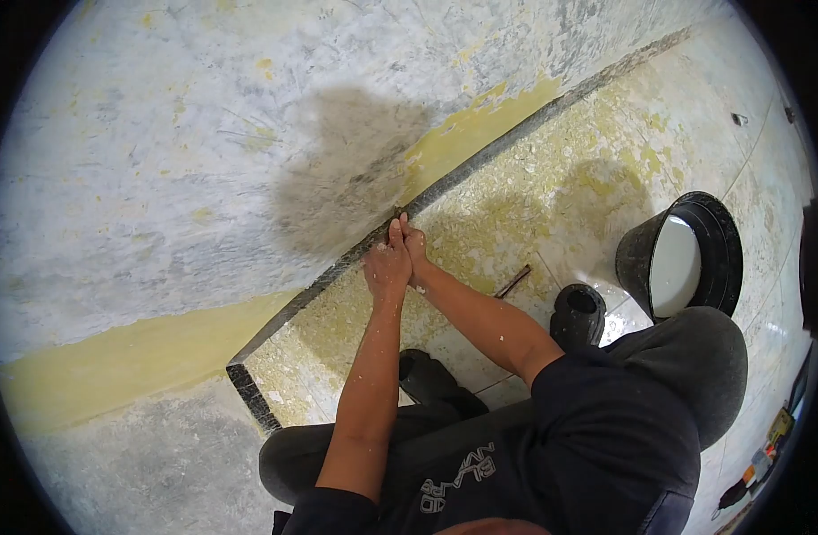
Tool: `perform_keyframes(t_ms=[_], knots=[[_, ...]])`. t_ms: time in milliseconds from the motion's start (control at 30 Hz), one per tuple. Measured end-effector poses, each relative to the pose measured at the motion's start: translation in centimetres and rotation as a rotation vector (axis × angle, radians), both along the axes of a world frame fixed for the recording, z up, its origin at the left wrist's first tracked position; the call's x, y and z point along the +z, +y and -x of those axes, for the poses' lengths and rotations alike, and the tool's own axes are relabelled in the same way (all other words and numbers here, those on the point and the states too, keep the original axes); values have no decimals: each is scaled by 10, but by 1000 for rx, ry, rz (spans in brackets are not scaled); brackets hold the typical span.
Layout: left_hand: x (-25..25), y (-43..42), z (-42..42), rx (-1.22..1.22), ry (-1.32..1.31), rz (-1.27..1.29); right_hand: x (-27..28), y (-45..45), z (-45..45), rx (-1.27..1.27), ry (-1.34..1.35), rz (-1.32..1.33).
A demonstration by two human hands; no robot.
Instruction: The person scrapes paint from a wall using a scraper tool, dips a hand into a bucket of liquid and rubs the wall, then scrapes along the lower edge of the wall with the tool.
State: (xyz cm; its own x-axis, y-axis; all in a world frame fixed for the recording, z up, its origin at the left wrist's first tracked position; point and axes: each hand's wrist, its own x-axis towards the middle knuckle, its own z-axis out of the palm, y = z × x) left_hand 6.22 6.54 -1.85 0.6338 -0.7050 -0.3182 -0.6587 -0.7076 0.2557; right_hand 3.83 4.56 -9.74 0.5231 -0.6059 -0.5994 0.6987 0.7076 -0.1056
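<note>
My left hand (388,266) and my right hand (415,246) are pressed together at the foot of the wall, over the dark skirting strip (476,160). Both are closed, thumbs pointing toward the wall. A small dark bit shows at the fingertips, but whatever they grip is mostly covered by the fingers. Just past them, a band of yellow paint (485,125) clings to the lower wall (204,160), which is patchy white and grey above. White flecks dot both forearms.
Yellow and white paint flakes (480,227) litter the tiled floor. A thin brown stick-like object (514,281) lies right of my hands. A black bucket (636,259) holding whitish liquid (675,267) stands near my knee. Several tools (757,464) lie at far right.
</note>
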Motion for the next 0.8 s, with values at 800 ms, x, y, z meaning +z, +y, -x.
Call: perform_keyframes(t_ms=[800], knots=[[1, 2, 3, 60, 32, 86, 0, -4, -1, -22, 15, 22]])
